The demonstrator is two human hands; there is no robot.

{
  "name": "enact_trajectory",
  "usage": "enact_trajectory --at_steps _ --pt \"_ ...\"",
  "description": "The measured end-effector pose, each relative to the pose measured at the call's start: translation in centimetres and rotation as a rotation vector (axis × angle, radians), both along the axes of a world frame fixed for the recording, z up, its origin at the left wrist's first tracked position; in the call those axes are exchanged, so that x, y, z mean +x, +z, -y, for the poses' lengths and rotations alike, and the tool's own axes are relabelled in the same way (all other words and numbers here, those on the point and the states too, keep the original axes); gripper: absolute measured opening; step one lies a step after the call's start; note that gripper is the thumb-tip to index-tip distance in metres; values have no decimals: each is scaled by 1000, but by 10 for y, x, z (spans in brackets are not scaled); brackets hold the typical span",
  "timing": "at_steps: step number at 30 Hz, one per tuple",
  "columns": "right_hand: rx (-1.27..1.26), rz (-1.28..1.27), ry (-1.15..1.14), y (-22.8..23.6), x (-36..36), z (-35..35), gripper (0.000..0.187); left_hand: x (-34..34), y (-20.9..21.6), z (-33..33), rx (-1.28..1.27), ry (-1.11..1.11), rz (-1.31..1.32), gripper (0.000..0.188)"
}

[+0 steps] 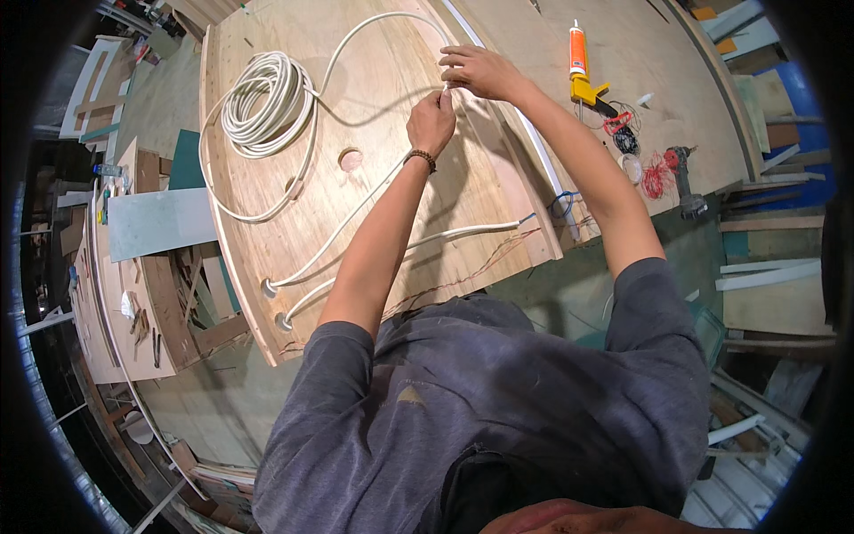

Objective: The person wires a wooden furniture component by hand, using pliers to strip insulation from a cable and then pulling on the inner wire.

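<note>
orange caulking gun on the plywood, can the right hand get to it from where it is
Probably yes: the orange caulking gun lies just beyond the right hand on bare plywood with nothing between, though that hand is pinching the white cable.

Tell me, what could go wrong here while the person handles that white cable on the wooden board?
The left hand and right hand pinch the white cable at one spot, so a sharp bend might kink it. The cable coil lies loose on the plywood panel; a pull could drag or tangle it. The caulking gun lies near the right forearm and might be knocked.
</note>
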State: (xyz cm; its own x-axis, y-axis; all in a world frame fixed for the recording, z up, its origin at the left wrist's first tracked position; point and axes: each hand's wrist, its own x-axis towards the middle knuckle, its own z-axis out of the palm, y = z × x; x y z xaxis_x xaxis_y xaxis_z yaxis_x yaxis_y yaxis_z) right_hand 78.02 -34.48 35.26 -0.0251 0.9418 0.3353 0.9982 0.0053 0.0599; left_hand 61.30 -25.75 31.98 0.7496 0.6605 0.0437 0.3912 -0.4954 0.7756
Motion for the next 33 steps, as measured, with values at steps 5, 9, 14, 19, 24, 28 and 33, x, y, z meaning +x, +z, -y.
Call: enact_trajectory --at_steps 5,9,14,19,24,28,33 --pt "8 -21 -104 -11 9 5 27 20 -21 -9 91 53 -76 39" --pt "-98 -195 -521 -34 14 22 40 42 -48 -32 153 163 -28 34" --pt "-83 -378 -723 -99 13 51 42 61 -70 -62 237 164 -105 36" --pt "170 -565 -730 -154 7 48 38 73 -82 -75 280 118 -187 36" --pt "153 -542 -806 -137 -10 33 34 75 -117 -79 286 200 -222 39" --pt "113 -526 -842 -133 -11 33 32 80 -118 -72 272 278 -184 38" --pt "174 -479 -814 -136 -11 32 28 78 -119 -73 250 282 -187 39"
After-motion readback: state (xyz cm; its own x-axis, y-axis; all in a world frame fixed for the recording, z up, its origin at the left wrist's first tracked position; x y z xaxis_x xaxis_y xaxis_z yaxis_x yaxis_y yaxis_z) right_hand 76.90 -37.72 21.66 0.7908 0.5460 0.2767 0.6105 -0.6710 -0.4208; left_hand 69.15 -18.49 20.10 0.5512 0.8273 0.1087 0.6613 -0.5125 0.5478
